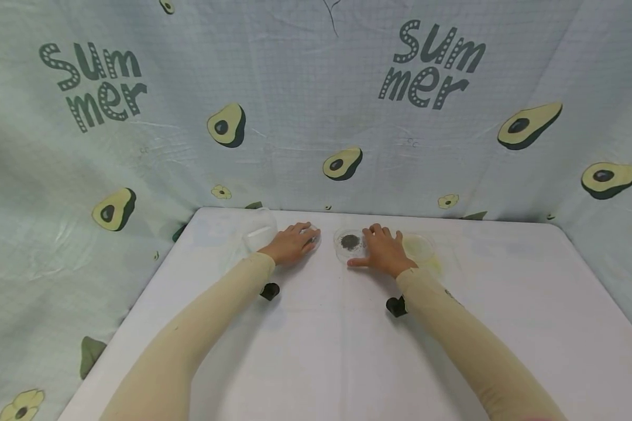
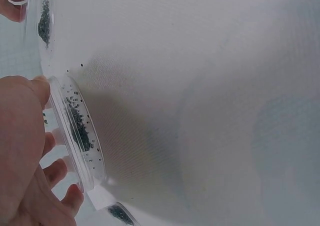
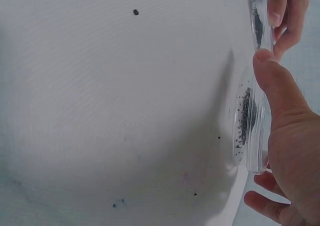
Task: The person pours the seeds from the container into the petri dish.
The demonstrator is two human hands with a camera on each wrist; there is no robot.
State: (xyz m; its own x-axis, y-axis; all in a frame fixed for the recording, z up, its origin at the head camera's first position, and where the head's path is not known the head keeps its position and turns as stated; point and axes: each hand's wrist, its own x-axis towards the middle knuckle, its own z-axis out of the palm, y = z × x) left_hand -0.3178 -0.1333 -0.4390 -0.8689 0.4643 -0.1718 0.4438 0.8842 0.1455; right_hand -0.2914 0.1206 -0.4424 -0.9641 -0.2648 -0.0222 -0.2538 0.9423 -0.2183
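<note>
My left hand [image 1: 293,242] is at the far edge of the table, gripping a clear petri dish [image 2: 87,131] by its rim. Dark grains form a patch inside that dish, with loose specks around them. To the right, my right hand [image 1: 383,252] spans a second petri dish [image 1: 342,252], thumb on the near side and fingers on the far side. A heap of dark grains [image 1: 350,241] lies in it. Clear lids appear to sit over both dishes in the wrist views. The left hand covers much of its dish in the head view.
Another small container with dark grains [image 2: 120,213] shows at the bottom of the left wrist view. A whitish translucent object [image 1: 260,233] is behind the left wrist. A pale yellow round patch [image 1: 420,248] lies beside the right wrist. A printed curtain [image 1: 295,88] hangs behind the white table [image 1: 321,351].
</note>
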